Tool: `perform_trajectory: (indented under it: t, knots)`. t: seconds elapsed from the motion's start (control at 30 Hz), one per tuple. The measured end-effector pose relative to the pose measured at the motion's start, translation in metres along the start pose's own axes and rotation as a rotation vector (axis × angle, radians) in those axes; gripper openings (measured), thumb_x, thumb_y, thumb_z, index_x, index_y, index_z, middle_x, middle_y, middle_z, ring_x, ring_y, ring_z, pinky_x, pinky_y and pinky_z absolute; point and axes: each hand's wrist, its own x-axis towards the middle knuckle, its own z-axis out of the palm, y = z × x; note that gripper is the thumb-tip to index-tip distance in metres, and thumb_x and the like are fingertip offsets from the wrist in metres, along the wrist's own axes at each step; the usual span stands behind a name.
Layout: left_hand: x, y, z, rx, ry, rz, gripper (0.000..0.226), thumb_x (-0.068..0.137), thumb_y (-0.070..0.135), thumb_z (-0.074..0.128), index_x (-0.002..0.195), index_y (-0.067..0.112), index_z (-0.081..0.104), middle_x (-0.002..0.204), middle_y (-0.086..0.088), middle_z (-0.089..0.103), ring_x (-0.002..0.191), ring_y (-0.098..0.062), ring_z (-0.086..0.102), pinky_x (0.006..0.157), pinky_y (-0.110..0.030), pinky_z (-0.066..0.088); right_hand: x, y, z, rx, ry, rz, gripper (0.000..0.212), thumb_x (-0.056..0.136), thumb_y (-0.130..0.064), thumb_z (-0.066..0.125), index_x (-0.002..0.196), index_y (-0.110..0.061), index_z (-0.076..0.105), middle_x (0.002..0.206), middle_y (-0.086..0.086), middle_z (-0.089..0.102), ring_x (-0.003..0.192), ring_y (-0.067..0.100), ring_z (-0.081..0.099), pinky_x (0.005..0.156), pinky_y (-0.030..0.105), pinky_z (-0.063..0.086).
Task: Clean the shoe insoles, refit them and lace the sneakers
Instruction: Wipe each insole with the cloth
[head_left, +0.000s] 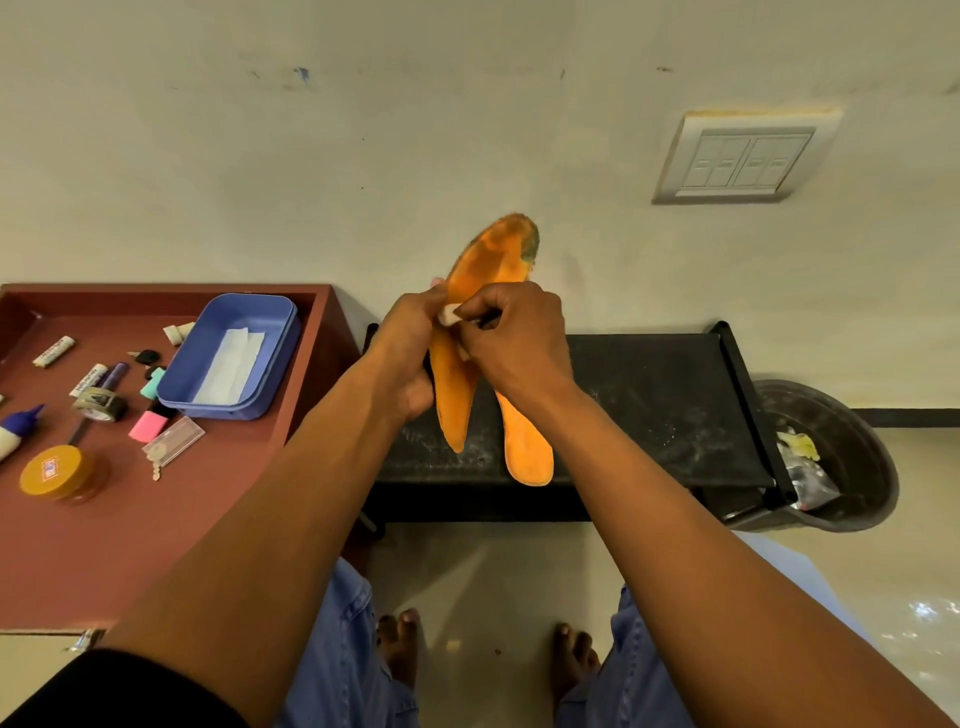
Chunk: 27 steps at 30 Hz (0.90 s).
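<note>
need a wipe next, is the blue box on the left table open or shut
Open. The blue box has no lid on it, and a white sheet shows lying inside.

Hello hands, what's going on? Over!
Left hand grips raised insole. Right hand rubs it with small white piece. Second insole on black bench. Nothing blocking.

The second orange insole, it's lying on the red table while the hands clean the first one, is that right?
Not quite. The head view shows the second orange insole lying on the black bench, not the red table, while the hands clean the first insole.
</note>
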Motion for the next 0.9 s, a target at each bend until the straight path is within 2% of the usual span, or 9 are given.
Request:
perform_trajectory:
  t: [0.1, 0.17, 0.27, 0.33, 0.47, 0.6, 0.7, 0.77, 0.9]
  knots:
    - [-0.002, 0.000, 0.003, 0.061, -0.065, -0.039, 0.047, 0.108, 0.042, 0.041, 0.135, 0.010, 0.064, 0.125, -0.019, 0.071, 0.105, -0.030, 0.073, 0.087, -0.042, 0.062, 0.009, 0.006, -0.007, 0.011, 0.131, 0.044, 0.007, 0.087, -0.023, 0.077, 0.092, -0.022, 0.081, 0.088, -0.008, 0.077, 0.075, 0.008, 0.071, 0.071, 0.029, 0.062]
    - [-0.003, 0.001, 0.005, 0.096, -0.078, -0.075, 0.046, 0.107, 0.045, 0.043, 0.134, 0.012, 0.062, 0.123, -0.020, 0.072, 0.108, -0.034, 0.072, 0.096, -0.048, 0.058, 0.013, 0.010, -0.015, -0.006, 0.235, 0.062, 0.009, 0.088, -0.026, 0.076, 0.095, -0.021, 0.080, 0.093, -0.007, 0.077, 0.078, 0.007, 0.070, 0.073, 0.025, 0.061]
    - [-0.006, 0.002, 0.007, 0.191, -0.089, -0.119, 0.039, 0.107, 0.046, 0.043, 0.121, 0.014, 0.060, 0.111, -0.021, 0.076, 0.103, -0.037, 0.074, 0.103, -0.052, 0.052, 0.020, 0.015, -0.027, 0.014, 0.376, 0.102, 0.012, 0.088, -0.029, 0.077, 0.094, -0.019, 0.080, 0.094, -0.005, 0.077, 0.082, 0.009, 0.070, 0.082, 0.031, 0.060]
    - [-0.007, 0.002, 0.007, 0.206, -0.108, -0.135, 0.037, 0.107, 0.046, 0.043, 0.119, 0.014, 0.058, 0.113, -0.022, 0.075, 0.107, -0.040, 0.072, 0.106, -0.053, 0.051, 0.023, 0.017, -0.032, 0.041, 0.387, 0.145, 0.012, 0.088, -0.029, 0.077, 0.094, -0.019, 0.079, 0.095, -0.004, 0.077, 0.083, 0.008, 0.069, 0.086, 0.031, 0.059]
    - [-0.005, 0.002, 0.005, 0.188, -0.061, -0.108, 0.042, 0.107, 0.046, 0.042, 0.126, 0.014, 0.060, 0.111, -0.021, 0.075, 0.102, -0.038, 0.074, 0.098, -0.051, 0.056, 0.019, 0.014, -0.027, 0.074, 0.221, 0.130, 0.013, 0.086, -0.026, 0.080, 0.096, -0.020, 0.080, 0.094, -0.005, 0.076, 0.083, 0.007, 0.070, 0.081, 0.031, 0.061]
    - [-0.004, 0.002, 0.001, 0.078, 0.021, -0.038, 0.045, 0.109, 0.040, 0.040, 0.132, 0.009, 0.064, 0.105, -0.017, 0.077, 0.083, -0.028, 0.077, 0.077, -0.041, 0.062, 0.008, 0.004, -0.012, 0.143, -0.086, 0.087, 0.010, 0.084, -0.021, 0.082, 0.093, -0.017, 0.078, 0.083, -0.003, 0.074, 0.066, 0.012, 0.072, 0.062, 0.040, 0.064]
    - [0.000, 0.006, -0.006, 0.024, 0.092, -0.020, 0.045, 0.109, 0.041, 0.040, 0.121, 0.007, 0.068, 0.096, -0.013, 0.076, 0.078, -0.025, 0.076, 0.069, -0.038, 0.063, -0.001, -0.005, -0.002, 0.094, -0.291, 0.013, 0.008, 0.081, -0.014, 0.082, 0.087, -0.016, 0.077, 0.075, -0.004, 0.072, 0.063, 0.012, 0.069, 0.068, 0.042, 0.063]
    - [0.002, 0.010, -0.011, -0.015, 0.148, -0.008, 0.044, 0.109, 0.042, 0.039, 0.111, 0.009, 0.069, 0.091, -0.012, 0.076, 0.074, -0.025, 0.076, 0.062, -0.035, 0.063, -0.005, -0.007, 0.000, 0.084, -0.389, -0.009, 0.009, 0.080, -0.014, 0.084, 0.086, -0.016, 0.078, 0.077, -0.005, 0.074, 0.067, 0.012, 0.070, 0.072, 0.042, 0.063]
    - [0.000, 0.017, -0.014, -0.090, 0.165, 0.038, 0.048, 0.110, 0.043, 0.035, 0.126, 0.009, 0.063, 0.113, -0.019, 0.074, 0.093, -0.033, 0.074, 0.064, -0.042, 0.065, -0.004, -0.007, -0.001, 0.115, -0.435, -0.014, 0.011, 0.079, -0.017, 0.085, 0.088, -0.015, 0.080, 0.084, -0.004, 0.076, 0.075, 0.013, 0.072, 0.074, 0.041, 0.063]
